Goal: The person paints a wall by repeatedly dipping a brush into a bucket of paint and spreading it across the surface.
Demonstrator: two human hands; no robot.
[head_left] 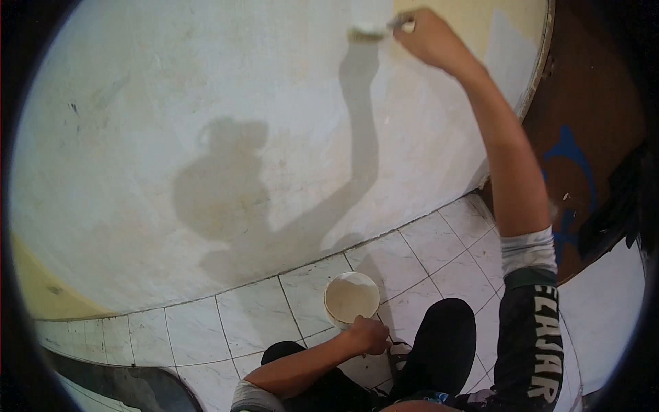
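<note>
My right hand is raised at the top, its fingers closed round the handle of a paintbrush. Pale paint covers the brush's bristles, which are at the wall; the brush is slightly blurred. Low in the middle, my left hand has its fingers closed on the near rim of a white bucket. Pale liquid shows inside the bucket, which is above the tiled floor.
White floor tiles run along the foot of the wall. A brown door-like panel with blue marks stands at the right, beside a dark hanging cloth. A dark curved object lies at the lower left.
</note>
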